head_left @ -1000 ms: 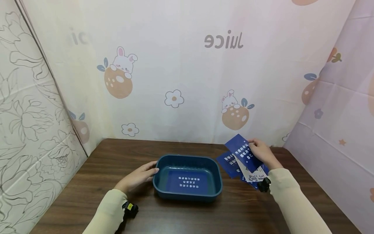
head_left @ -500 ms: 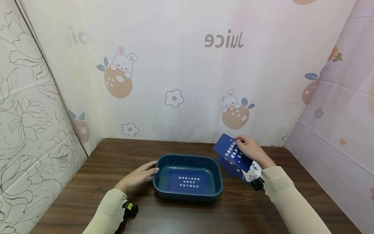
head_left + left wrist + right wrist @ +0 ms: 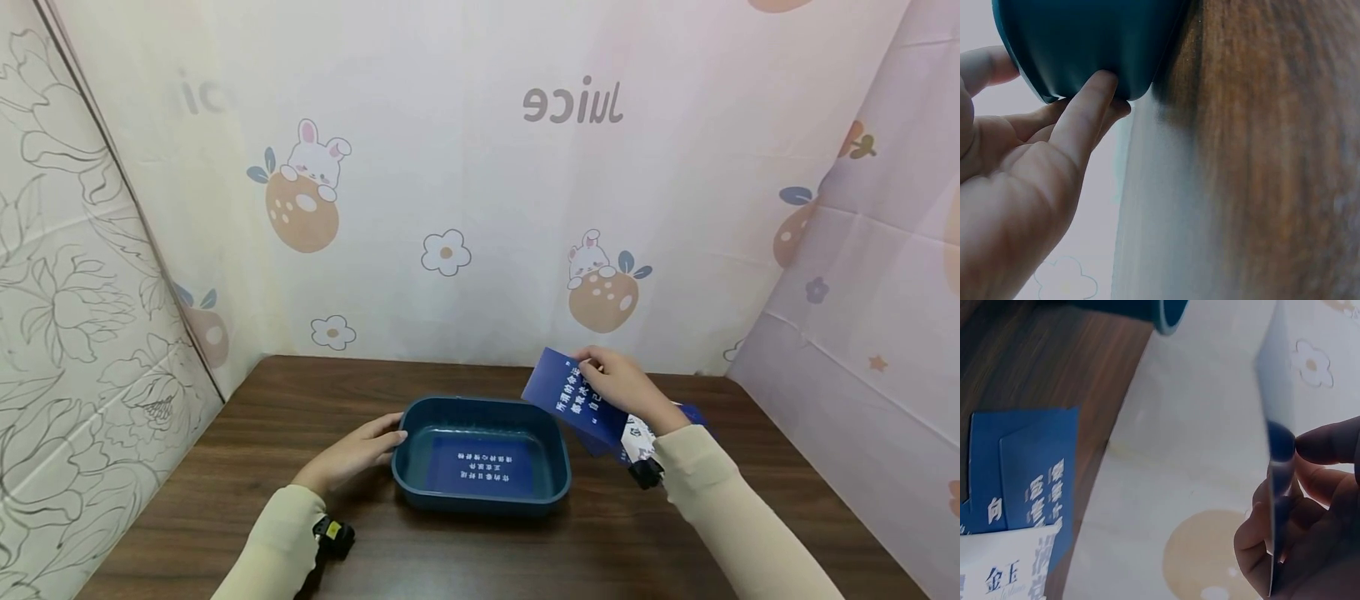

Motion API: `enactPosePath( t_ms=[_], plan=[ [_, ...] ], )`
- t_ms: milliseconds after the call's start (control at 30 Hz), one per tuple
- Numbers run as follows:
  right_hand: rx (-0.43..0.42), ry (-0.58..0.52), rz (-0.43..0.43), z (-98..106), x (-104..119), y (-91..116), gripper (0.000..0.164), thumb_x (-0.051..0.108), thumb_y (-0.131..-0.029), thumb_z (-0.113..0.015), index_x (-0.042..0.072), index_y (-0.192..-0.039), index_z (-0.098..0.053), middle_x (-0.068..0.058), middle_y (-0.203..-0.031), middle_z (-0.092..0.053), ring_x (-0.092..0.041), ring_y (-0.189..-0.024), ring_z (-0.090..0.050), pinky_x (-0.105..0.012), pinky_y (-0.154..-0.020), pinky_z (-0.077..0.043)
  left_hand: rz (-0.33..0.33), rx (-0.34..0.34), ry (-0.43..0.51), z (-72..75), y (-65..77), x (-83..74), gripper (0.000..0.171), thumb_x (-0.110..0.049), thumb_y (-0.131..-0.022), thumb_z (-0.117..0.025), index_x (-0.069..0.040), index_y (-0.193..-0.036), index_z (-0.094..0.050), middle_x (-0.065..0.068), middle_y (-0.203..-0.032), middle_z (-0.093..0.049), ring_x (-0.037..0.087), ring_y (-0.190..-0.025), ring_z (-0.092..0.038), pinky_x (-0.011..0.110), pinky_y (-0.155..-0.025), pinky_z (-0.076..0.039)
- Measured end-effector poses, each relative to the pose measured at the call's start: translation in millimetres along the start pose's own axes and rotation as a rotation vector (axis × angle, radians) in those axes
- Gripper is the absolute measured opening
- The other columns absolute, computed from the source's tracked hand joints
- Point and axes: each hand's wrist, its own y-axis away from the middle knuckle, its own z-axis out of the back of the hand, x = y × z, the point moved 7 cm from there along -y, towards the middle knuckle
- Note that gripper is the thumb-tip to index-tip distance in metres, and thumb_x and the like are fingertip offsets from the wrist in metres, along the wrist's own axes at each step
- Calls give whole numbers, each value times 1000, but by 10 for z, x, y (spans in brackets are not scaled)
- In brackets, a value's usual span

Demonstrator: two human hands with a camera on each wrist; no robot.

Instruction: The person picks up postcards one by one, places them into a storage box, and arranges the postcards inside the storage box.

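Note:
In the head view my left hand (image 3: 354, 457) holds the left end of a dark teal plastic basin (image 3: 480, 502), thumb at the rim and fingers against the outer wall (image 3: 1085, 44). A blue card (image 3: 480, 467) with white Chinese characters lies flat inside it. My right hand (image 3: 621, 385) pinches another blue card (image 3: 557, 390), lifted and tilted just beyond the basin's right rim; the right wrist view sees this card edge-on (image 3: 1277, 394). Beneath the right hand lie overlapping cards: a white one (image 3: 997, 559) partly covers blue ones (image 3: 1032, 469).
The brown wooden table (image 3: 247, 475) carries the basin and cards. Behind it hangs a pale printed curtain (image 3: 446, 167) with fruit and rabbit drawings. More printed cloth (image 3: 862, 350) stands at the right, and a floral panel (image 3: 82, 292) at the left.
My right hand has moved left with the pinched blue card, from above the loose cards toward the basin's right rim. My left hand and the basin have stayed put.

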Motion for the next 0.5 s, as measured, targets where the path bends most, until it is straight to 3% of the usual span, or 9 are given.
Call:
enactPosePath(
  t_ms=[500],
  plan=[
    [150, 24, 128, -363, 566, -46, 25, 17, -104, -51, 10, -120, -68, -6, -110, -70, -19, -87, -62, -43, -81, -56, -17, 18, 5, -7, -10, -6, 58, -29, -107, -49, -3, -156, -30, 21, -155, -36, 37, -137, -43, 51, -108, -41]
  ],
)
